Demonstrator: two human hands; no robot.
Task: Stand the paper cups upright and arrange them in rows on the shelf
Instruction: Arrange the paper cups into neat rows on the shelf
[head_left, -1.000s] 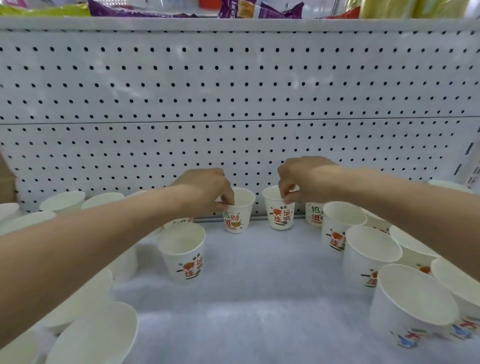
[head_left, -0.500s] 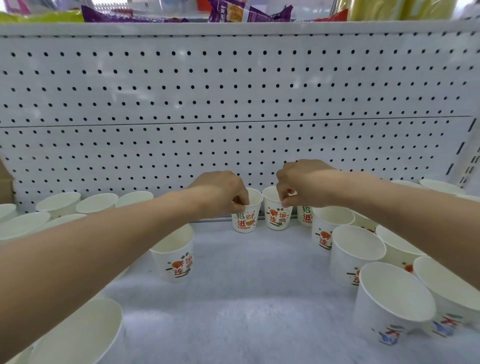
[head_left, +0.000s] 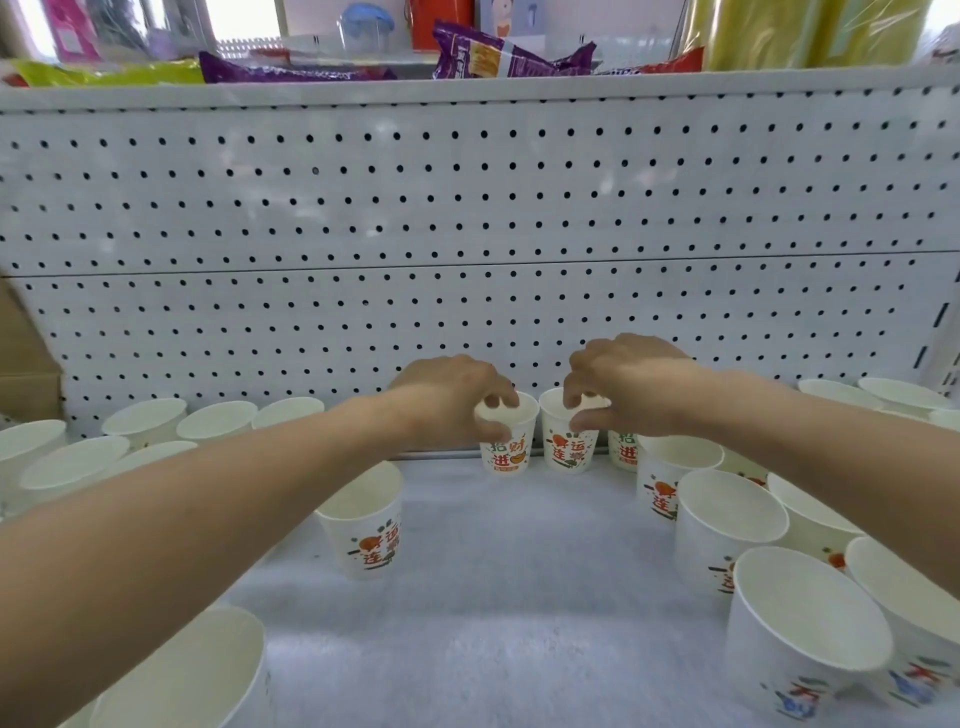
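Two white paper cups with red and green print stand upright side by side at the back of the shelf (head_left: 519, 597), against the pegboard. My left hand (head_left: 457, 400) pinches the rim of the left cup (head_left: 506, 449). My right hand (head_left: 618, 384) pinches the rim of the right cup (head_left: 563, 449). A third printed cup (head_left: 622, 451) stands just right of them, partly hidden by my right hand. One cup (head_left: 366, 525) stands alone under my left forearm. Several upright cups fill the left side (head_left: 145, 421) and the right side (head_left: 727, 525).
A white pegboard back wall (head_left: 467, 234) rises behind the cups. Snack bags (head_left: 509, 54) lie on the shelf above. A cardboard box (head_left: 26, 374) sits at the far left. Big cups stand near the front corners (head_left: 800, 634).
Both hands have carried their cups toward each other along the back wall; the two cups now stand almost touching. The view has tilted upward a little.
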